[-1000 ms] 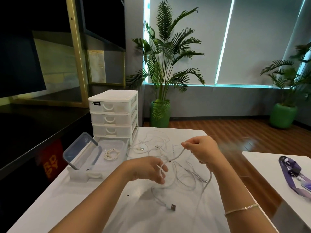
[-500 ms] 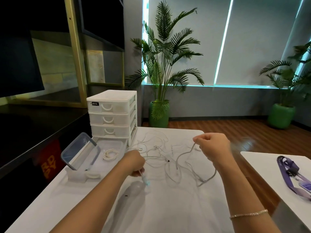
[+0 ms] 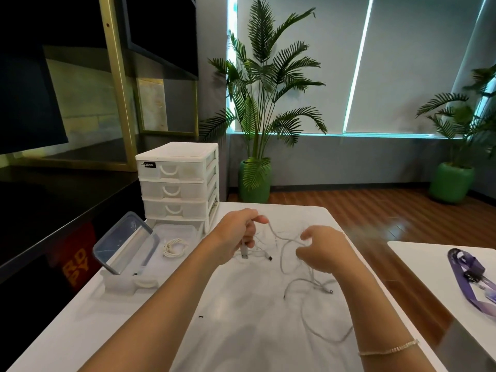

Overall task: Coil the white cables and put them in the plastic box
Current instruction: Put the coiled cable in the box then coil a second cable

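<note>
Bare table [image 3: 220,318] is seen toward the near edge. The far-left corner is blocked by drawer unit [image 3: 177,183] and open plastic box [image 3: 150,253]; loose cables [image 3: 308,288] are spread centre-right.

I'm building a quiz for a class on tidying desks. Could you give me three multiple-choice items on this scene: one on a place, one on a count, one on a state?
1. Where does the coiled white cable lie?
A. Inside the open clear plastic box
B. On top of the white plastic drawer unit
C. On the wooden floor

2. How many green plant pots show?
A. One
B. Two
C. Four

3. What is the left hand doing?
A. Lying flat on the white table
B. Gripping a loose white cable near its USB plug
C. Pressing the box lid shut

Answers:
1 A: the coil sits within the box's walls.
2 B: one green pot stands behind the table, another at far right.
3 B: its fingers curl round the cable, plug hanging below.
</note>
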